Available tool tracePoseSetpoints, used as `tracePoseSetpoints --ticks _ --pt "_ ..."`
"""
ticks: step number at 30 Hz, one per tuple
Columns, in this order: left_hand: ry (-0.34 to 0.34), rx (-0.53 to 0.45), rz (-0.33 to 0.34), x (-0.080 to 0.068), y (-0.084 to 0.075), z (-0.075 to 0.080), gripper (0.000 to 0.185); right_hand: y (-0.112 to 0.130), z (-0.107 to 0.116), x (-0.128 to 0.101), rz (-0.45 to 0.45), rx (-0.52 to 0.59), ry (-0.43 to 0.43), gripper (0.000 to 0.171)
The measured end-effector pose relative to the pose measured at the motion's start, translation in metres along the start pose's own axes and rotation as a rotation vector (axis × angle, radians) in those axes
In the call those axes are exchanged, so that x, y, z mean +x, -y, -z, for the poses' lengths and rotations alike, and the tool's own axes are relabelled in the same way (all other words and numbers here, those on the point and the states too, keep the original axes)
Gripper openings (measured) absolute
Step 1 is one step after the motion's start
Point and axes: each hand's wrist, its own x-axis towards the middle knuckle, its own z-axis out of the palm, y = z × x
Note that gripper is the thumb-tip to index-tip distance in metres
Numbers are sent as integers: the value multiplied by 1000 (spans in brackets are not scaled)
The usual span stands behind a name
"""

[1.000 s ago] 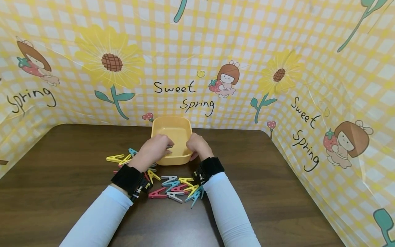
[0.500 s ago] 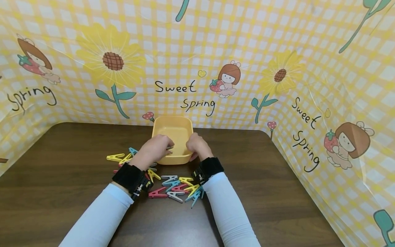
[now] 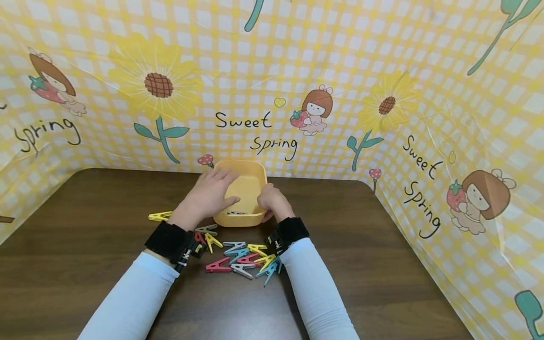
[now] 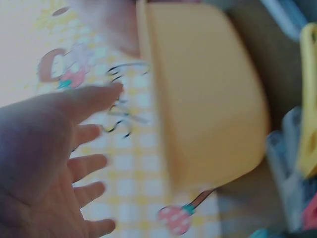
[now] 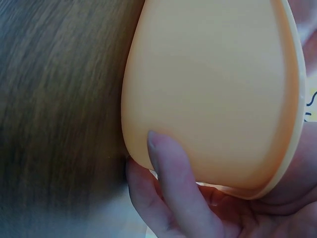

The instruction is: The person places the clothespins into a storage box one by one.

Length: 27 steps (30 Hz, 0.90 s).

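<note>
The yellow tub [image 3: 243, 221] sits near the far edge of the dark wooden table [image 3: 340, 264], its mouth facing up and its long axis running away from the person, one short end near them and the other toward the backdrop. On its floor, close to the near wall, a greyish clip [image 3: 236, 212] lies crosswise to that axis, only small to the eye. The right hand [image 3: 275, 200] is clamped on the tub's right wall, close to the near corner, fingers pressed along the outside. The left hand [image 3: 208, 194] is over the opposite side, fingers stretched and spread apart, holding nothing; from its own wrist you can see a gap between it and the tub.

Just left of that hand lies a yellow clothespin [image 3: 159, 216], its length running roughly left to right. More clothespins [image 3: 244, 257], red, blue, grey and yellow, are strewn at mixed angles on the near side of the tub. Pale blue sleeves [image 3: 131, 295] and black wristbands [image 3: 167, 242] cover the forearms. Behind, a yellow checked cloth [image 3: 255, 61] reads "Sweet Spring".
</note>
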Motion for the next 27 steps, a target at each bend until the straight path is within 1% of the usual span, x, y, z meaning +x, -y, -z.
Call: tracePoseSetpoints --ticks 3,5,9,11,13,15,18,22,25,27 --pt "-16 19 29 -7 3 19 79 -1 -1 1 6 -8 5 62" --pt "-35 36 46 -12 5 32 80 -1 -2 1 11 -7 7 63" --pt "-62 25 74 -22 9 56 79 -2 -2 0 10 -9 0 64" --pt "-70 25 79 -27 14 66 79 -1 -3 1 16 -4 2 63" --pt "-75 22 71 -32 23 73 77 1 -4 1 24 5 10 63" --pt "-68 29 56 -37 35 76 78 1 -4 1 29 17 14 64" --pt "-29 30 41 -44 57 74 82 0 -4 0 16 21 12 65" --pt "45 46 73 -56 92 67 89 -3 -3 -1 12 27 11 65" --pt "79 63 105 -67 121 64 89 -3 -2 -3 31 32 9 64" --pt "103 69 121 -73 136 61 89 -3 -1 -5 36 31 8 64"
